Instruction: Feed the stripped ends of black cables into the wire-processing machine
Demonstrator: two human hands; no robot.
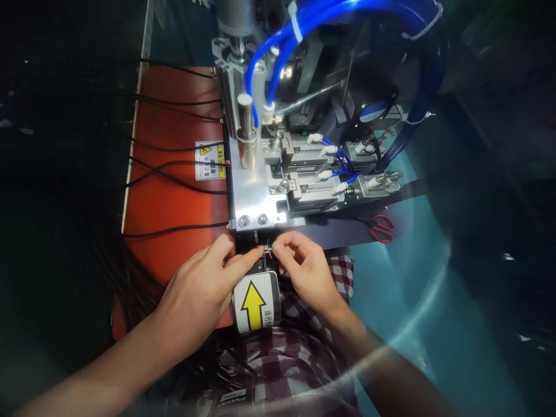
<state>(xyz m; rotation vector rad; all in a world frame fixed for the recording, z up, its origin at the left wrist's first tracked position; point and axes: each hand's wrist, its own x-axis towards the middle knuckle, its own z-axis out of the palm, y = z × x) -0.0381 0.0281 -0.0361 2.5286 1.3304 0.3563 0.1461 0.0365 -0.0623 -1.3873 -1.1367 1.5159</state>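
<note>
Under the front edge of the metal press plate [256, 197], thin stripped wires [269, 251], with red and green among them, spread between my fingertips. My left hand [202, 284] comes in from the left, one finger stretched so its tip presses at the wires' left side; its other fingers are folded and partly hidden. From the right, my right hand [306, 269] pinches the wire ends between thumb and forefinger. Just below the fingertips sits a white label with a yellow arrow [253, 304], on a dark-edged block.
An orange machine housing [178, 121] with black cables [182, 103] across it stands left. Blue air hoses [343, 8] arch over small pneumatic cylinders [310, 152]. Red-handled scissors or snips [382, 227] lie on the dark plate at right. Checkered cloth [299, 359] covers the lap.
</note>
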